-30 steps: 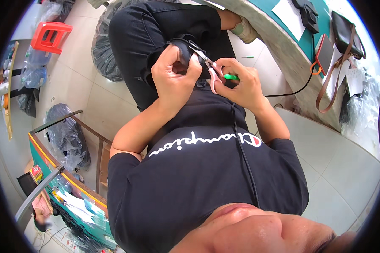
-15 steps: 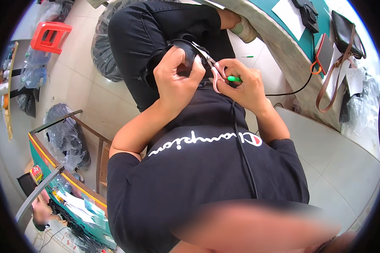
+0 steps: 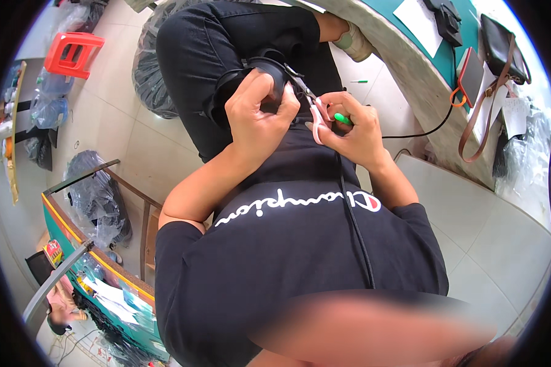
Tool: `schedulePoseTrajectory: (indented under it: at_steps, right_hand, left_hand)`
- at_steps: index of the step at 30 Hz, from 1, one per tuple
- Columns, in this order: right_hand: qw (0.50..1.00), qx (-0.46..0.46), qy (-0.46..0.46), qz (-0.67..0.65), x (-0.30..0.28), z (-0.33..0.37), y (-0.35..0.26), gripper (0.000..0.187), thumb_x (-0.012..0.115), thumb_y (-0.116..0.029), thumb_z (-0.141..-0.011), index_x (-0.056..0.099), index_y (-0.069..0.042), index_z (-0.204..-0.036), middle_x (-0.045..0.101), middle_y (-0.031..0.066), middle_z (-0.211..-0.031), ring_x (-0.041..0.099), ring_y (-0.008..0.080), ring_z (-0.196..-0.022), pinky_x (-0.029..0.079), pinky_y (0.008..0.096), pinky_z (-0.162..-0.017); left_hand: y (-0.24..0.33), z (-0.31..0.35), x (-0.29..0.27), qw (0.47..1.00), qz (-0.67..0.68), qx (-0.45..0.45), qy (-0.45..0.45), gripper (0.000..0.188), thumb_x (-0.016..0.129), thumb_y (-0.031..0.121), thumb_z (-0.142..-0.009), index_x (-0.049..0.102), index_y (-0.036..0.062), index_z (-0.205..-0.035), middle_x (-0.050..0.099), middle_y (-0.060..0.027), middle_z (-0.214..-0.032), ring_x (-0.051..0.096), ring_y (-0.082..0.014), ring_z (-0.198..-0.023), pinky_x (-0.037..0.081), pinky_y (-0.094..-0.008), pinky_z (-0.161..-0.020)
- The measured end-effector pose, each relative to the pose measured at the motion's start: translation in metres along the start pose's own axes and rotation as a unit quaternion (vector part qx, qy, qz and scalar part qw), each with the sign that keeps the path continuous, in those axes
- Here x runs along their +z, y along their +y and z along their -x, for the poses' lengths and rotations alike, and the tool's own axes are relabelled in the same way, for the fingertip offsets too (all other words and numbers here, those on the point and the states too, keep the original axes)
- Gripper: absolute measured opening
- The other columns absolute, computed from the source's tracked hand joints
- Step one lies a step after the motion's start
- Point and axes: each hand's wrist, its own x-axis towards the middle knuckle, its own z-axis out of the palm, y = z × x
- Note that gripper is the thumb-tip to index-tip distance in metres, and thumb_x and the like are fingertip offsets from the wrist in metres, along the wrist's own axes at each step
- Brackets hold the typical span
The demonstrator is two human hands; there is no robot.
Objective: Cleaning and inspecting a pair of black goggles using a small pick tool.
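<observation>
My left hand (image 3: 260, 116) grips a black band-like strap piece (image 3: 257, 70) that rests on my lap, fingers curled around its near end. My right hand (image 3: 355, 125) holds pink-handled scissors (image 3: 315, 119), their metal blades pointing up and left toward the strap beside my left fingers. A small green object (image 3: 343, 118) also sits in my right hand's fingers. A black cord (image 3: 352, 220) runs down my black shirt from the hands.
A curved grey and teal table (image 3: 410, 67) at the upper right carries papers, a tablet (image 3: 471, 70) and a dark bag with a brown strap (image 3: 502, 43). A red stool (image 3: 73, 52) and black plastic bags stand on the tiled floor at left. A wooden frame (image 3: 113, 183) is at lower left.
Both hands stay together over my lap; my left hand has shifted slightly on the strap and the scissors sit a little lower. Little else moved.
</observation>
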Motion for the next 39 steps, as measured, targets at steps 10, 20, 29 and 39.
schedulePoseTrajectory:
  at_steps: [10, 20, 29, 39]
  right_hand:
    - [0.999, 0.016, -0.028, 0.007, -0.007, 0.002, -0.004, 0.031, 0.070, -0.003, -0.070, 0.061, -0.002, -0.099, 0.060, 0.0014, -0.061, 0.050, 0.0067, -0.048, 0.042, 0.0200, -0.052]
    - [0.968, 0.147, 0.196, -0.053, -0.032, 0.010, 0.034, 0.021, 0.060, 0.001, -0.085, 0.058, 0.001, -0.105, 0.063, 0.0017, -0.075, 0.057, 0.0053, -0.065, 0.046, 0.0185, -0.060]
    - [0.925, 0.307, -0.217, 0.060, -0.117, 0.020, 0.078, 0.021, 0.065, -0.011, -0.085, 0.058, 0.002, -0.100, 0.063, 0.0035, -0.073, 0.058, 0.0083, -0.062, 0.048, 0.0245, -0.056]
    - [0.916, 0.208, 0.158, 0.304, -0.180, -0.090, 0.083, 0.034, 0.075, -0.024, -0.073, 0.063, 0.008, -0.078, 0.062, 0.0212, -0.068, 0.058, 0.0227, -0.061, 0.046, 0.0376, -0.059]
  left_hand:
    - [0.003, -0.003, -0.002, 0.988, -0.085, 0.124, -0.030, 0.021, 0.068, -0.007, -0.069, 0.049, 0.0017, -0.066, 0.047, -0.0066, -0.063, 0.046, -0.0148, -0.047, 0.038, -0.0273, -0.044]
    - [0.000, -0.003, -0.011, 0.994, 0.083, -0.024, -0.059, 0.016, 0.065, -0.001, -0.081, 0.050, 0.0005, -0.074, 0.045, -0.0029, -0.075, 0.043, -0.0113, -0.067, 0.037, -0.0237, -0.062]
    - [0.024, -0.031, -0.093, 0.811, 0.562, -0.141, -0.077, 0.044, 0.044, 0.021, -0.099, 0.040, 0.0040, -0.139, 0.040, -0.0159, -0.145, 0.037, -0.0309, -0.136, 0.029, -0.0553, -0.110]
    - [0.045, -0.049, -0.181, 0.769, 0.621, -0.093, -0.118, 0.043, 0.040, 0.021, -0.100, 0.044, -0.0024, -0.136, 0.041, -0.0157, -0.146, 0.038, -0.0311, -0.135, 0.026, -0.0474, -0.113]
